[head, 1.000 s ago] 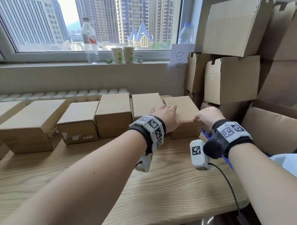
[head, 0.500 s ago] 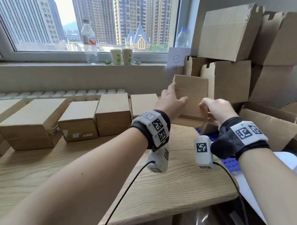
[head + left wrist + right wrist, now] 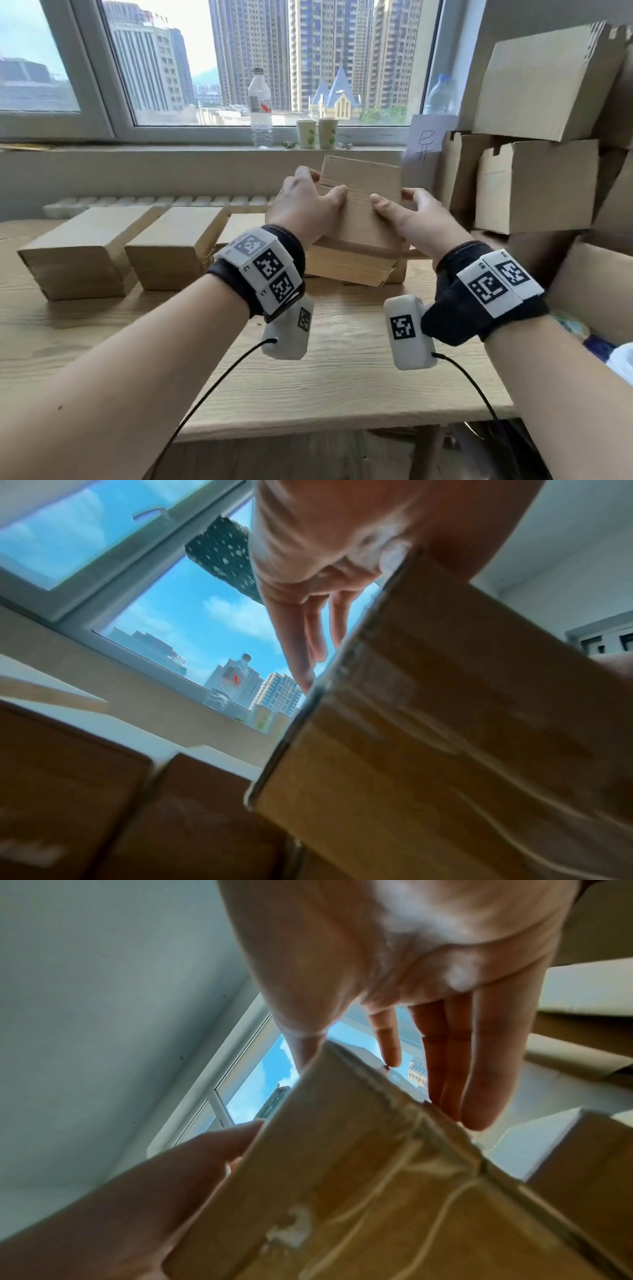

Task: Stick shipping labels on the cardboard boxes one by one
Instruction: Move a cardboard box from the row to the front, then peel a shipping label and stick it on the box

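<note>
Both hands hold one plain brown cardboard box (image 3: 363, 222) tilted up above the wooden table (image 3: 342, 383), its taped face toward me. My left hand (image 3: 303, 202) grips the box's left edge, thumb on the near face and fingers along the side. My right hand (image 3: 414, 216) grips the right edge the same way. The left wrist view shows straight fingers (image 3: 308, 637) lying along the box (image 3: 445, 723). In the right wrist view the thumb and fingers (image 3: 441, 1047) straddle the box's corner (image 3: 359, 1177). No shipping label shows in any view.
A row of closed boxes (image 3: 85, 246) (image 3: 178, 243) (image 3: 239, 226) stands along the table's back. Stacked cartons (image 3: 534, 185) rise at the right, with an open carton (image 3: 596, 284) below. A water bottle (image 3: 261, 106) and two paper cups (image 3: 317, 133) stand on the windowsill.
Both hands took the rightmost box from the row, lifted it off the table and tipped it upright toward me. It is now higher and nearer the middle.
</note>
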`<state>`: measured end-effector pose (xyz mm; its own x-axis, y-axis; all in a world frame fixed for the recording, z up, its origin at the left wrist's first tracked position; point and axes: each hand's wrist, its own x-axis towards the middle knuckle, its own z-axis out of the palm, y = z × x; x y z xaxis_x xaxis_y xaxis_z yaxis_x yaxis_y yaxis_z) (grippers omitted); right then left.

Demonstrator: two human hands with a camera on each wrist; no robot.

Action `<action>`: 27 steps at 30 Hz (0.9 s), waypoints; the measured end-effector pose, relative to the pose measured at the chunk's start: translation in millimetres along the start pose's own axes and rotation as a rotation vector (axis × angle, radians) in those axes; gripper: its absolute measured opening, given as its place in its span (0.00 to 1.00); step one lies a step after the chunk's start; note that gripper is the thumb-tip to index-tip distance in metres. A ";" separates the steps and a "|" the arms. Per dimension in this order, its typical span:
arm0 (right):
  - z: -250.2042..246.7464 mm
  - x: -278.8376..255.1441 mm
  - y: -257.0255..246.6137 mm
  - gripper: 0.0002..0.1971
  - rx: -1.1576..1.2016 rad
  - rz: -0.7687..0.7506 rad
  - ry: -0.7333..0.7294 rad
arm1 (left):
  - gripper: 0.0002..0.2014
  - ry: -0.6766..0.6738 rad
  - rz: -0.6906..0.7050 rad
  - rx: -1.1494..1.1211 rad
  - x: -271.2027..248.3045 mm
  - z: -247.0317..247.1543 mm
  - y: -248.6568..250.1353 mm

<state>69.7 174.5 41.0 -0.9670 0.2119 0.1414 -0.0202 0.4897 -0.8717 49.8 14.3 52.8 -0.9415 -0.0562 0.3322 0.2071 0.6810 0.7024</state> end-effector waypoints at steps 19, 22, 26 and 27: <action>125.7 -36.9 4.0 0.34 -0.094 0.114 -0.482 | 0.37 -0.261 -0.354 0.170 -35.3 -47.9 -126.8; 132.2 -36.5 2.8 0.30 -0.216 0.105 -0.486 | 0.35 -0.317 -0.384 0.153 -36.7 -46.3 -137.6; 135.8 -27.3 -20.2 0.29 -0.465 -0.111 -0.285 | 0.34 -0.269 -0.340 0.143 -32.1 -68.2 -148.0; 137.9 -26.9 -33.2 0.28 -0.460 -0.169 -0.242 | 0.32 -0.230 -0.313 0.177 -28.6 -79.1 -151.3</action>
<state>61.3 35.8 1.5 -0.9918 -0.0757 0.1025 -0.1196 0.8310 -0.5432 66.5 -144.8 -13.1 -0.9907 -0.1290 -0.0431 -0.1277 0.7728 0.6217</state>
